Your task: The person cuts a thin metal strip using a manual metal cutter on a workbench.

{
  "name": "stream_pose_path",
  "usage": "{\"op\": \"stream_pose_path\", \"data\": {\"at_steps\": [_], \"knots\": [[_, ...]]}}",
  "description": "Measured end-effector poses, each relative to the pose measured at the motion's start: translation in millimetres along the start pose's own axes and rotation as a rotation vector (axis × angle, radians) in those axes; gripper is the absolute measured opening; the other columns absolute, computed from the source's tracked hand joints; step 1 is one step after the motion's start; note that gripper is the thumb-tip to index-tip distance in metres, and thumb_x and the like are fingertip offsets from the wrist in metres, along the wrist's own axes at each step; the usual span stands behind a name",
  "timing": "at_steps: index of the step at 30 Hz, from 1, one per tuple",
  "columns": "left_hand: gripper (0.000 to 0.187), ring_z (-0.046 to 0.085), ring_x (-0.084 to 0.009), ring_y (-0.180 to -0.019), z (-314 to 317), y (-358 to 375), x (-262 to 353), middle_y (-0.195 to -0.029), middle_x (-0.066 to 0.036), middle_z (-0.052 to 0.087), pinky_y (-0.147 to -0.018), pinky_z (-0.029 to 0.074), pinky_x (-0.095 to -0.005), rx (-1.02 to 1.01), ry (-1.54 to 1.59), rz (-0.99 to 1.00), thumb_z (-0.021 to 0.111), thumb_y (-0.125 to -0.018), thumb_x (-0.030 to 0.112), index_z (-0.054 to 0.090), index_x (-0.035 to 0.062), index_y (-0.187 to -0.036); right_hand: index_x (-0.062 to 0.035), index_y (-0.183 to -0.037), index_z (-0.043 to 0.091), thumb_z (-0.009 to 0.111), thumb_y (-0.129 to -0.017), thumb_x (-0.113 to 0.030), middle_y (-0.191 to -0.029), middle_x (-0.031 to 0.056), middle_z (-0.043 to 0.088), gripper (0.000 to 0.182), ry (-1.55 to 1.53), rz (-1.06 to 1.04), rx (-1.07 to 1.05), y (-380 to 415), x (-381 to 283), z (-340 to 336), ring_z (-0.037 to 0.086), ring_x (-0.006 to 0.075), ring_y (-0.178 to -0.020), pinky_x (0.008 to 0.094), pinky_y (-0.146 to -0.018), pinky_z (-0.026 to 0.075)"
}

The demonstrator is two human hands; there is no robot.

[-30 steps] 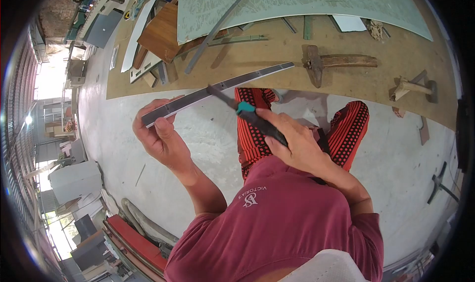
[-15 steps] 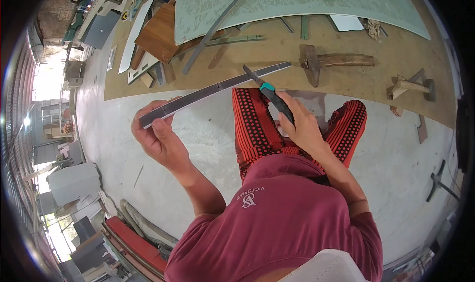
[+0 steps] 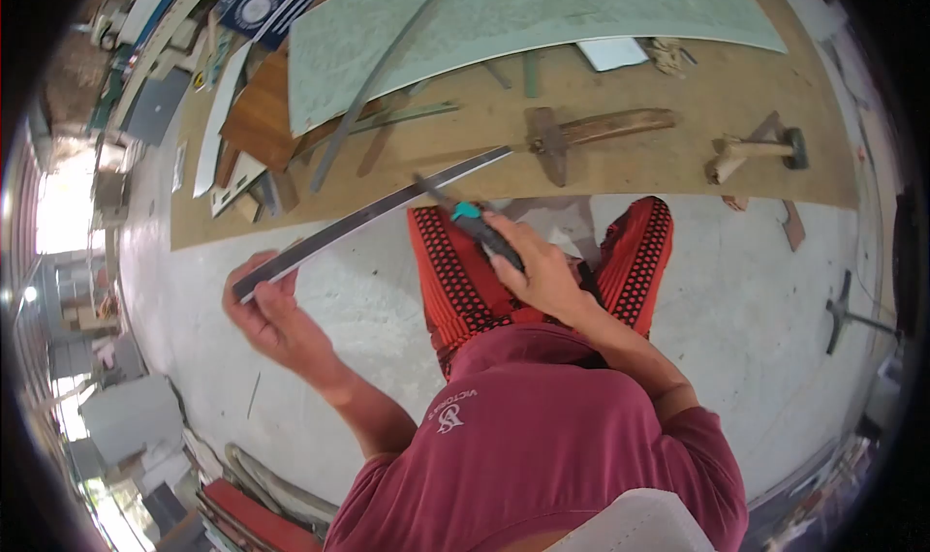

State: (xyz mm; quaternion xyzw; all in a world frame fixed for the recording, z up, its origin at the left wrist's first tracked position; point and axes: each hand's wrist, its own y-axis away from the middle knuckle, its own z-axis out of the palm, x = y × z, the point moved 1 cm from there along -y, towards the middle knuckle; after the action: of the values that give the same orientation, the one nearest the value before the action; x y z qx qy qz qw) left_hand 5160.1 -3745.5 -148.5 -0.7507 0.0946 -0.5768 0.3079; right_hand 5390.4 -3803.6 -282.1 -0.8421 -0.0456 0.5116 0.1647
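Note:
My left hand is closed round the near end of a long, thin dark-grey strip with a pale lower edge. The strip slants up to the right, its far end over the brown board. In my right hand is a utility knife with a black and teal handle. Its blade points up and left and overlaps the strip past the middle, the tip showing just above the strip's upper edge. Both hands are in front of my knees.
A brown board lies on the floor ahead. On it are a big pale-green sheet, a wooden-handled hammer, a second hammer, a brown wooden panel and loose strips. A black T-shaped tool lies at the right.
The whole view has shifted, so the board and hands appear further left, with the hands lower. Both hands keep their hold; the knife still crosses the strip, with less blade showing beyond it.

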Motion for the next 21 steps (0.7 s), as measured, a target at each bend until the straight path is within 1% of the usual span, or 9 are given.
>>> {"op": "stream_pose_path", "data": {"at_steps": [3,5,6,8,10,12,13,16,21], "knots": [[0.039,0.059,-0.028,-0.098,4,4,1,-0.109,-0.019,0.051,-0.087,0.052,-0.0399,-0.002,0.003,-0.025,0.043,-0.097,0.027,0.036,-0.0032,-0.122,-0.0142,-0.129,0.044,0.062,-0.079,-0.017,-0.097,0.0173,0.056,0.054,0.013,0.053,-0.056,2,-4,-19,0.058,0.0381,-0.079,0.0427,-0.066,0.051],[0.04,0.059,-0.03,-0.099,13,4,5,-0.11,-0.019,0.052,-0.087,0.052,-0.0402,-0.023,0.049,-0.066,0.042,-0.097,0.026,0.035,-0.0031,-0.124,-0.0105,-0.129,0.043,0.061,-0.08,-0.017,-0.104,0.019,0.056,0.052,0.045,0.044,0.049,-4,9,-36,0.057,0.0381,-0.093,0.042,-0.078,0.049],[0.04,0.059,-0.0319,-0.1,17,4,8,-0.11,-0.02,0.052,-0.088,0.051,-0.0405,-0.032,0.076,-0.108,0.041,-0.097,0.024,0.034,-0.0031,-0.126,-0.0069,-0.129,0.042,0.059,-0.082,-0.02,-0.116,0.0213,0.054,0.052,0.107,0.04,0.121,-7,23,-49,0.052,0.0366,-0.11,0.0409,-0.092,0.043],[0.04,0.059,-0.0335,-0.101,21,2,12,-0.11,-0.02,0.052,-0.089,0.051,-0.0407,-0.023,0.074,-0.195,0.041,-0.097,0.025,0.034,-0.0035,-0.126,-0.0035,-0.129,0.041,0.056,-0.085,-0.022,-0.125,0.0224,0.049,0.05,0.115,0.148,0.288,-26,41,-93,0.047,0.0349,-0.119,0.0396,-0.099,0.037],[0.041,0.059,-0.0351,-0.102,22,-1,13,-0.11,-0.02,0.052,-0.089,0.051,-0.0409,-0.005,0.063,-0.281,0.041,-0.097,0.025,0.034,-0.0039,-0.125,-0.0017,-0.13,0.04,0.051,-0.089,-0.024,-0.127,0.0227,0.048,0.048,0.262,0.227,0.518,-40,92,-138,0.047,0.0359,-0.119,0.0395,-0.098,0.037],[0.037,0.06,-0.0358,-0.098,17,-2,13,-0.108,-0.019,0.053,-0.082,0.054,-0.0381,0.048,0.071,-0.398,0.044,-0.097,0.024,0.039,-0.0034,-0.121,-0.0012,-0.129,0.04,0.051,-0.088,-0.025,-0.12,0.0262,0.051,0.049,0.415,0.329,0.608,-60,132,-194,0.051,0.0387,-0.11,0.0415,-0.091,0.042],[0.037,0.06,-0.0358,-0.098,13,-4,11,-0.108,-0.019,0.053,-0.082,0.054,-0.0381,0.062,0.062,-0.398,0.044,-0.097,0.024,0.039,-0.0034,-0.121,-0.0011,-0.124,0.043,0.052,-0.088,-0.026,-0.11,0.0261,0.056,0.044,0.52,0.243,0.613,-70,179,-223,0.055,0.0407,-0.102,0.0447,-0.085,0.044],[0.03,0.059,-0.0384,-0.099,-9,-10,3,-0.107,-0.018,0.053,-0.085,0.053,-0.0382,0.136,0.176,-0.374,0.048,-0.095,0.022,0.046,-0.0036,-0.111,-0.0022,-0.118,0.045,0.052,-0.087,-0.031,-0.099,0.0239,0.06,0.043,0.712,0.54,0.54,-97,262,-284,0.057,0.0432,-0.092,0.0481,-0.08,0.046],[0.033,0.056,-0.0391,-0.104,-8,-14,-7,-0.107,-0.019,0.053,-0.095,0.048,-0.0426,0.267,0.365,-0.316,0.052,-0.093,0.022,0.045,-0.0047,-0.111,-0.0066,-0.122,0.042,0.054,-0.085,-0.034,-0.113,0.0257,0.051,0.047,0.935,0.784,0.536,-117,314,-312,0.05,0.0438,-0.106,0.0505,-0.082,0.045]]}}
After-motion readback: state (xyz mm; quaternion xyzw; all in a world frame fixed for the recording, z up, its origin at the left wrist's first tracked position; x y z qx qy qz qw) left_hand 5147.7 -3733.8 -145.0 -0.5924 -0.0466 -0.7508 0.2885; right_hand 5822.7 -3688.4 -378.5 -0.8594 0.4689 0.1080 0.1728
